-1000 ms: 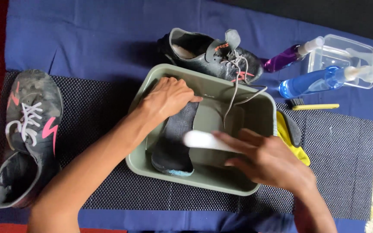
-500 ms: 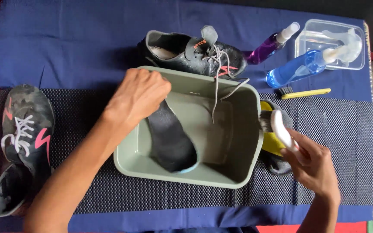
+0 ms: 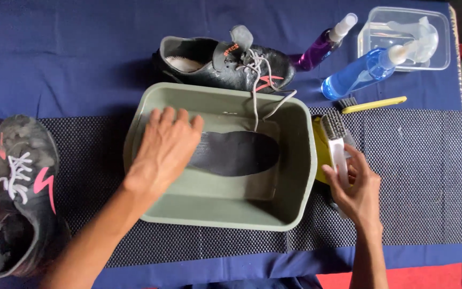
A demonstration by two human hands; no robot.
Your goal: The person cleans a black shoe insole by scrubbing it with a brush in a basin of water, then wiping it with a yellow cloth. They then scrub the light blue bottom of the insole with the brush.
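A grey-green plastic basin [image 3: 300,176] stands on a black mesh mat. A black shoe insole [image 3: 239,152] lies flat across its bottom. My left hand [image 3: 161,152] rests palm down on the insole's left end, fingers spread. To the right of the basin, my right hand [image 3: 356,190] grips the white handle of a scrub brush [image 3: 335,136], bristle end pointing away from me, over a yellow cloth [image 3: 321,152].
A black football shoe [image 3: 215,64] with grey laces lies behind the basin, one lace hanging into it. A second dirty shoe [image 3: 20,187] lies at far left. Purple [image 3: 322,45] and blue [image 3: 362,69] spray bottles, a clear tub [image 3: 439,56] and a yellow-handled brush [image 3: 372,103] sit at back right.
The insole has turned from upright along the basin to lying crosswise, and my left hand has flattened onto it. My right hand carried the brush out of the basin to its right side.
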